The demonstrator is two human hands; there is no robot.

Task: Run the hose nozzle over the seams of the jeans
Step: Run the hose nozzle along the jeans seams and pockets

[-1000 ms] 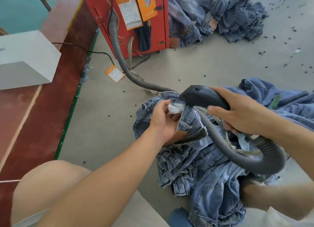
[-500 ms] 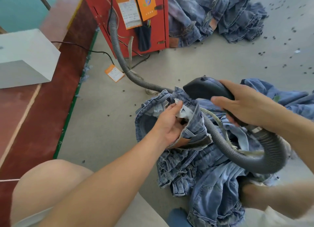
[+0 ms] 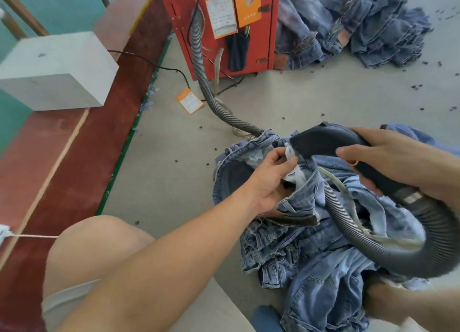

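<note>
Both hands were engaged; the hose nozzle (image 3: 323, 142) was gripped by the right hand (image 3: 395, 162), its tip set against white pocket lining pinched by the left hand (image 3: 271, 177) at the jeans (image 3: 311, 252) waistband; the seam would best be held taut.

Bright even daylight, soft faint shadows, wide-angle bending at edges, slight blur at lower right corner

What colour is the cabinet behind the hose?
Red, seen best in the head view, the only one.
</note>
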